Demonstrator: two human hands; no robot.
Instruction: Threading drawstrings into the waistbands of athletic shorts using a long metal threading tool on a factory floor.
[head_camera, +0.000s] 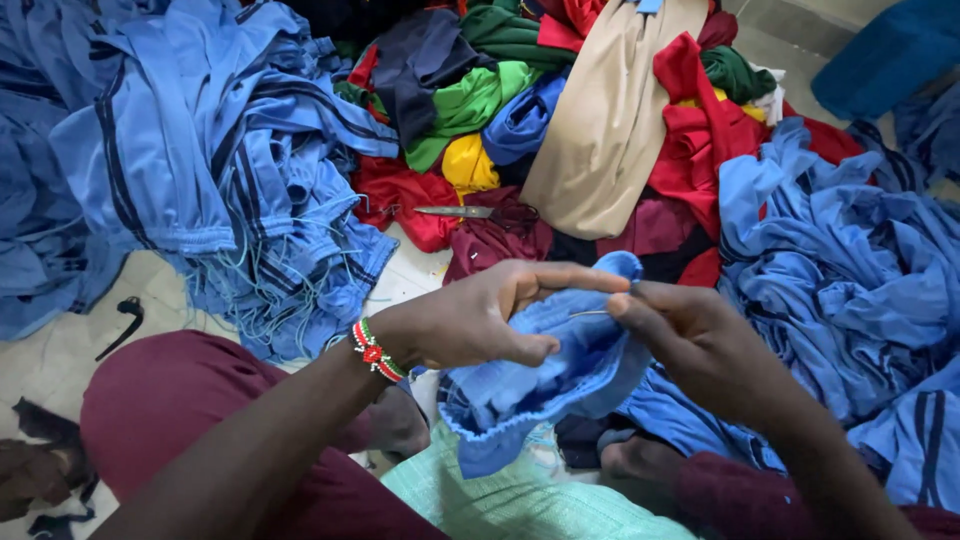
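Both hands meet mid-lap — left hand (470, 325) gripping the blue knit piece's (545, 375) top edge, right hand (700, 345) pinching a needle (590, 313); garment heaps crowd round, scissors (470, 212) lying beyond.

Pale tiled floor (50, 360) strewn with heaped coloured garments (560, 130).

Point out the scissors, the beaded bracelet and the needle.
scissors (470, 212): head view, on the blades.
beaded bracelet (376, 351): head view, on the beads at the left wrist.
needle (590, 313): head view, on the thin shaft between the hands.
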